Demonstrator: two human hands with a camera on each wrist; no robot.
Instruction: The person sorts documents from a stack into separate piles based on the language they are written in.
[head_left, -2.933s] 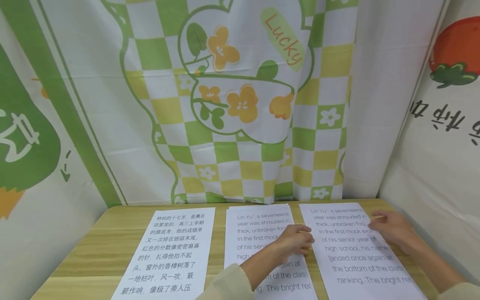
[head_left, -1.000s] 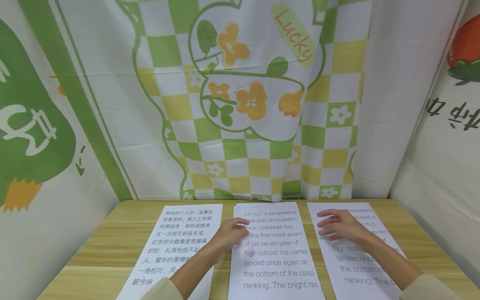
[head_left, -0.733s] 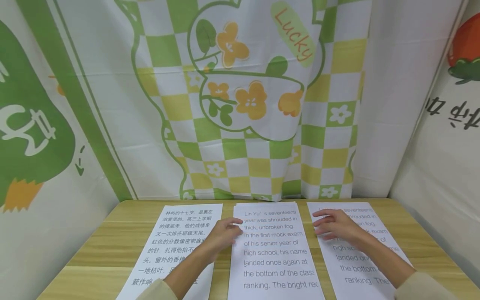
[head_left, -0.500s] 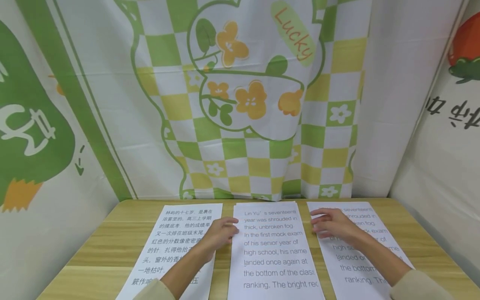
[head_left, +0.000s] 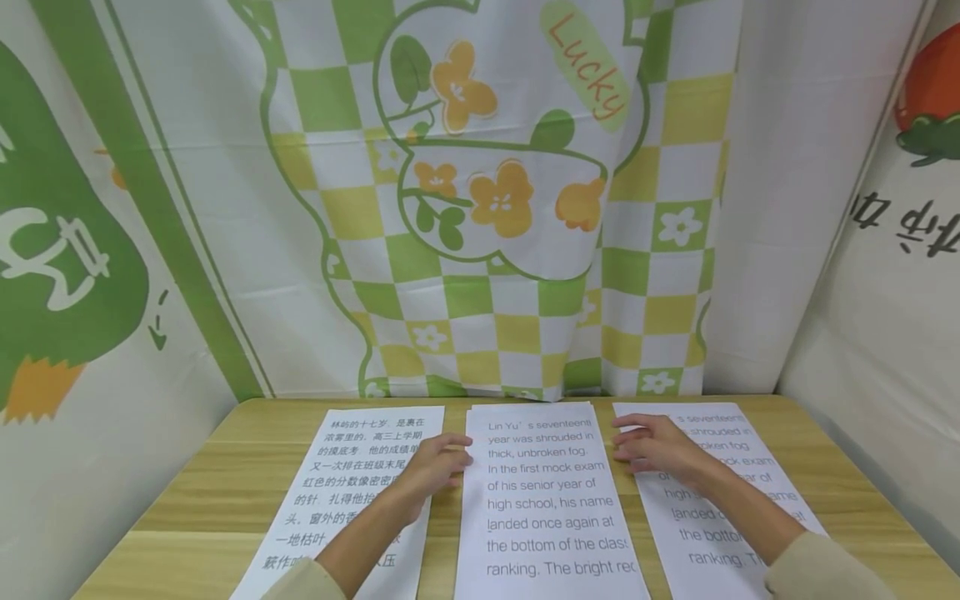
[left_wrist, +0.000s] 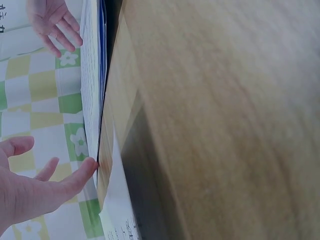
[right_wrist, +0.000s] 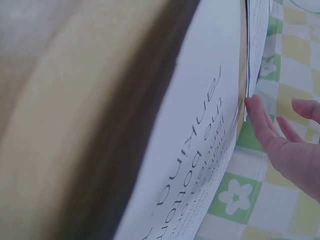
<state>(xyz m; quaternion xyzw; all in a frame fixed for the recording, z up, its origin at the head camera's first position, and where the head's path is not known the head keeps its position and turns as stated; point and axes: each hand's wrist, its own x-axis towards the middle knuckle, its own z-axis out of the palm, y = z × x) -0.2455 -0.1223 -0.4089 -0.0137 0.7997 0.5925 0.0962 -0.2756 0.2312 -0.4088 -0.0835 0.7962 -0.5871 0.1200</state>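
Three lots of printed paper lie side by side. The middle stack [head_left: 547, 500] bears English text, and its layered edge shows in the left wrist view. My left hand [head_left: 429, 473] is at the stack's left edge, over part of the Chinese-text sheet [head_left: 360, 442]; a fingertip touches or nearly touches the stack. My right hand [head_left: 663, 454] hovers over the right English-text sheet [head_left: 757, 479], fingers pointing to the middle stack's right edge. In the right wrist view, a fingertip of the right hand [right_wrist: 290, 145] is at that edge. Both hands have loosely bent fingers, gripping nothing.
The papers lie on a wooden table [head_left: 195, 483] with rounded back corners. A patterned curtain [head_left: 502, 333] hangs behind it, and white printed cloth [head_left: 862, 333] closes in the right side. Strips of bare wood separate the papers.
Earlier, my left hand was over the middle stack and the right at the right sheet's far edge. Both have moved left, now flanking the middle stack. The papers look unmoved over the last second.
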